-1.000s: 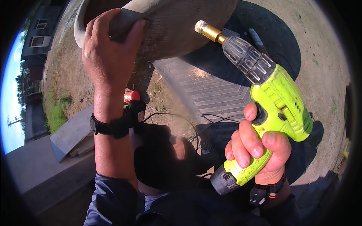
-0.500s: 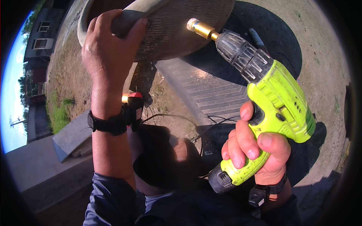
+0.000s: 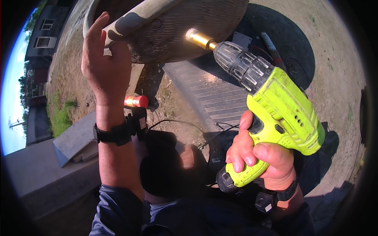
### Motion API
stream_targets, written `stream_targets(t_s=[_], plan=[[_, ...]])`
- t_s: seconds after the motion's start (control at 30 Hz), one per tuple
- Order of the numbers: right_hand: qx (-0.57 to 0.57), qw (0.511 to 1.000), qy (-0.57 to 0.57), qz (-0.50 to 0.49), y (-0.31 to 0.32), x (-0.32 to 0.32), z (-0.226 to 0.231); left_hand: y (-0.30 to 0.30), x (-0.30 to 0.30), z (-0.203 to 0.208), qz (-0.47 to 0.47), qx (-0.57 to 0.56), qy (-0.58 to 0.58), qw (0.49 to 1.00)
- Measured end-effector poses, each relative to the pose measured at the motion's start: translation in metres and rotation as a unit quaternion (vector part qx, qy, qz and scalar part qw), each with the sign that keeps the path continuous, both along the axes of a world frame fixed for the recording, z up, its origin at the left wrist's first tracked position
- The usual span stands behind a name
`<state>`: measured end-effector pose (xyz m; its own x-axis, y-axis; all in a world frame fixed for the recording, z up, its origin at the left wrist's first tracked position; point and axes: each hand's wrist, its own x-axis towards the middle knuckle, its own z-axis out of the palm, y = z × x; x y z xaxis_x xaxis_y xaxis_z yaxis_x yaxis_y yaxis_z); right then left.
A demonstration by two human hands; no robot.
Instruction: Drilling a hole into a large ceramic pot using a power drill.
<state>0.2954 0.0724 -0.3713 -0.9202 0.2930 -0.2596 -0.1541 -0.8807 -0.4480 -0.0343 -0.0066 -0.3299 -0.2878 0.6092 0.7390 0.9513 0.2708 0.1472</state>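
While our right hand (image 3: pixel 275 159) was clamped on the drill (image 3: pixel 289 104), our left hand (image 3: pixel 105 72) held nothing

Drill sat right of centre, angled up and left, our fingers wrapped round its yellow-green handle. Gold bit (image 3: pixel 201 39) pointed at the big grey vessel (image 3: pixel 177 37) up top; tip-to-wall contact or gap, we couldn't tell. Left fingers were raised and spread at the left end of the rim (image 3: pixel 141 17); touching or just off, couldn't tell. Between left hand and bit we had bare wall with one round mark (image 3: pixel 156 24). Below the bit, open room over the grooved panel (image 3: pixel 212 96). Cable (image 3: pixel 167 120) ran near its left edge.
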Motion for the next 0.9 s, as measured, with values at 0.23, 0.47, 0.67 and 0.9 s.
stream_targets(t_s=[0.23,0.47,0.67,0.9], plan=[[0.115,0.992,-0.048,0.027,0.004,0.001,-0.006,-0.021,0.07,-0.026,-0.113,0.081,-0.256,0.956],[0.568,0.818,-0.086,0.031,0.007,-0.017,0.021,-0.062,0.151,-0.027,-0.229,-0.056,-0.63,0.74],[0.653,0.751,-0.075,0.058,-0.02,-0.036,0.014,-0.075,0.166,-0.01,-0.231,-0.062,-0.781,0.577],[0.627,0.774,-0.079,0.046,-0.03,-0.06,0.02,-0.071,0.159,0.011,-0.16,-0.045,-0.815,0.555]])
